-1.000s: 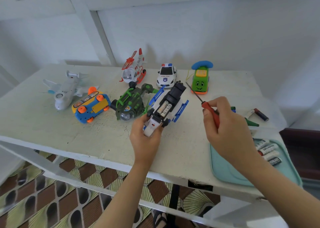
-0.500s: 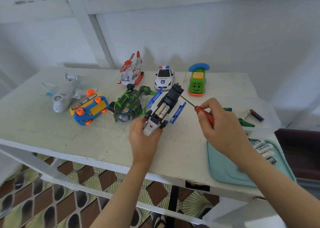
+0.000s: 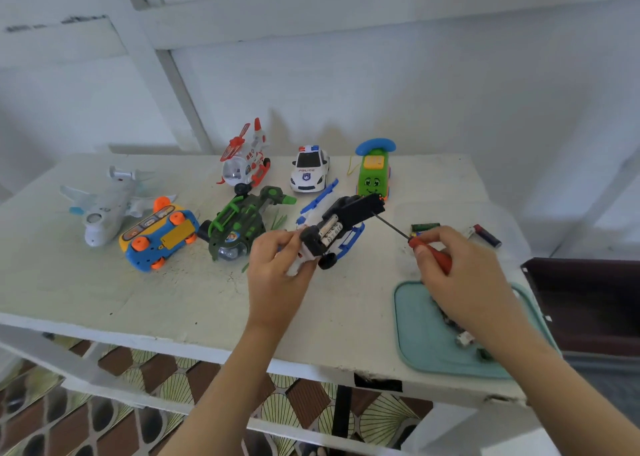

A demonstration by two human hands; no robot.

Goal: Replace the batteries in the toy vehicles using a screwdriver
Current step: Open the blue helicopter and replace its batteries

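My left hand [image 3: 277,265] grips the nose of an upturned white, blue and black toy vehicle [image 3: 337,225] above the table. Its battery bay is uncovered and batteries [image 3: 330,230] show inside. My right hand [image 3: 460,275] holds a red-handled screwdriver [image 3: 427,251], whose thin shaft points up-left with the tip at the black rear end of the toy. Loose batteries [image 3: 486,234] lie on the table behind my right hand, and more sit in the teal tray [image 3: 415,324], partly hidden by my wrist.
Other toys stand on the white table [image 3: 104,289]: a grey airplane [image 3: 104,206], a blue-orange car [image 3: 159,236], a green helicopter [image 3: 239,227], a red-white helicopter [image 3: 246,161], a police car [image 3: 309,171] and a green car [image 3: 373,175]. A dark box [image 3: 588,303] sits at right.
My right hand swung the screwdriver down from a raised, free position until its tip met the toy's rear end. The toy stayed in my left hand.
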